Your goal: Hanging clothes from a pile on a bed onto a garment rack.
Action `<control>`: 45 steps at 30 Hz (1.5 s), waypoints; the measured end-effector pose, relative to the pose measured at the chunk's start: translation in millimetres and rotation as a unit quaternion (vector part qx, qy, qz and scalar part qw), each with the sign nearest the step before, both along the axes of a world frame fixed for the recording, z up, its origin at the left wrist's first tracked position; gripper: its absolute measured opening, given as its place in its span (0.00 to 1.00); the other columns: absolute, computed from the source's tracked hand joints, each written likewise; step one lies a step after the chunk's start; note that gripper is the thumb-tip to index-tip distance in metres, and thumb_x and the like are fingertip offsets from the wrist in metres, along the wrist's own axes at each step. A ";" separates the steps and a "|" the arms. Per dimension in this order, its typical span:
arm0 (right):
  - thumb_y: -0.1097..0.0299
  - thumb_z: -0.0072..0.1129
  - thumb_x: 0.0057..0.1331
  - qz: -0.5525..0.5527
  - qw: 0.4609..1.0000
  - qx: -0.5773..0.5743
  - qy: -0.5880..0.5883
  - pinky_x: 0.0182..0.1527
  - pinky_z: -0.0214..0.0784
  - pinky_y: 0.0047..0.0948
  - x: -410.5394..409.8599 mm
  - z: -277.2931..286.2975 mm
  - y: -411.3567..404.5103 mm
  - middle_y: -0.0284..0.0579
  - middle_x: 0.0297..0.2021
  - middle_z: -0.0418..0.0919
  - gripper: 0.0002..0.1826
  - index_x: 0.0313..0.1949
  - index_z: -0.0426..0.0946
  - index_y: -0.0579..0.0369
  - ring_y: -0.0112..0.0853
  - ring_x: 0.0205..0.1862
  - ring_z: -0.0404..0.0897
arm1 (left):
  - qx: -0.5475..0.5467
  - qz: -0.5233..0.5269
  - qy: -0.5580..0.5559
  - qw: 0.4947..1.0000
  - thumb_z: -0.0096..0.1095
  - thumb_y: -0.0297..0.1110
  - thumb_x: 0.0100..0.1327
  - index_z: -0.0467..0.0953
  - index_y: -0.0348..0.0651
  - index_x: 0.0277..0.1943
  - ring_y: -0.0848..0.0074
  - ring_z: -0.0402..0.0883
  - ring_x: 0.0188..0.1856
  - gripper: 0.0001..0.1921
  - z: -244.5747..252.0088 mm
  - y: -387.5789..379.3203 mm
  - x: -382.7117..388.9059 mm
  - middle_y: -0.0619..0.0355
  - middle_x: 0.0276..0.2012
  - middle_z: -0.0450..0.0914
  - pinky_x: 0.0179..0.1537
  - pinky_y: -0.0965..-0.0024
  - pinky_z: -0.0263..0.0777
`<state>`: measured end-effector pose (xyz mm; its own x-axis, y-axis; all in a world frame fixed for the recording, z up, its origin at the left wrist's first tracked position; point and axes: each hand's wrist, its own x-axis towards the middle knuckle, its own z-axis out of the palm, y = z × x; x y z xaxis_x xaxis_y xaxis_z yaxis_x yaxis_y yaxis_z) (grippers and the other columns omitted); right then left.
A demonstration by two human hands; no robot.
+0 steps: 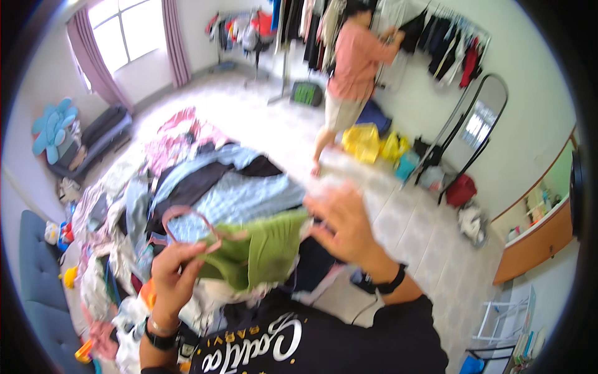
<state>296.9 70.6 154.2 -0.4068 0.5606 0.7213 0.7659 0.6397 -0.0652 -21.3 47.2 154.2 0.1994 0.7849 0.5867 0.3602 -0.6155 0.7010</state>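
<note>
My left hand [177, 276] pinches a pink clothes hanger [218, 232], whose loop curves up above the fingers. On that hanger hangs a green knitted garment [261, 250], spread out in front of my chest. Just off the garment's right edge is my right hand [345, 229], blurred, with its fingers apart and nothing seen between them. Behind the garment, light blue clothing [243, 194] and a black piece [196, 187] lie on top of a large heap of clothes [112, 210].
A person [355, 61] handles a black garment [413, 30] at a wall rack on the far side. Yellow bags [362, 142] and a standing mirror [483, 117] are at the right. A blue padded headboard [42, 271] borders the heap on the left.
</note>
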 end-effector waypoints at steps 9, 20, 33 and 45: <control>0.75 0.62 0.46 0.049 0.994 0.093 0.029 0.17 0.57 0.27 6.5 28.0 -18.9 0.34 0.15 0.62 0.20 0.42 0.78 0.51 0.29 0.15 0.64 | 0.010 0.039 0.044 0.998 0.61 0.16 0.45 0.73 0.36 0.47 0.76 0.74 0.33 0.21 37.9 -8.7 -3.1 0.57 0.31 0.75 0.35 0.76 0.67; 0.77 0.60 0.49 0.068 0.981 -0.026 0.177 0.20 0.60 0.22 10.2 22.2 -14.8 0.41 0.19 0.72 0.14 0.38 0.79 0.57 0.29 0.18 0.69 | 0.046 0.134 0.081 0.987 0.52 0.16 0.48 0.70 0.35 0.34 0.79 0.65 0.29 0.09 18.0 -11.4 -34.9 0.59 0.28 0.68 0.32 0.78 0.59; 0.81 0.53 0.55 -0.018 0.982 0.014 0.186 0.38 0.66 0.26 31.3 47.9 -8.8 0.44 0.29 0.77 0.07 0.33 0.78 0.60 0.35 0.32 0.76 | 0.088 0.084 0.066 0.990 0.54 0.20 0.53 0.77 0.34 0.44 0.76 0.65 0.32 0.14 47.0 -10.2 -30.8 0.59 0.27 0.70 0.35 0.77 0.57; 0.77 0.51 0.57 0.032 0.997 -0.071 -0.013 0.39 0.66 0.33 23.8 47.2 -2.3 0.49 0.31 0.76 0.10 0.40 0.74 0.61 0.42 0.33 0.75 | 0.029 0.073 0.003 0.997 0.62 0.29 0.55 0.80 0.40 0.41 0.80 0.66 0.30 0.10 40.7 -5.7 -33.3 0.62 0.25 0.75 0.34 0.78 0.59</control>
<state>320.7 68.3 201.4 -0.4622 0.6286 0.6255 0.7270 0.6725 -0.1387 -54.6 41.5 194.9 0.0902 0.7710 0.6304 0.4530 -0.5955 0.6635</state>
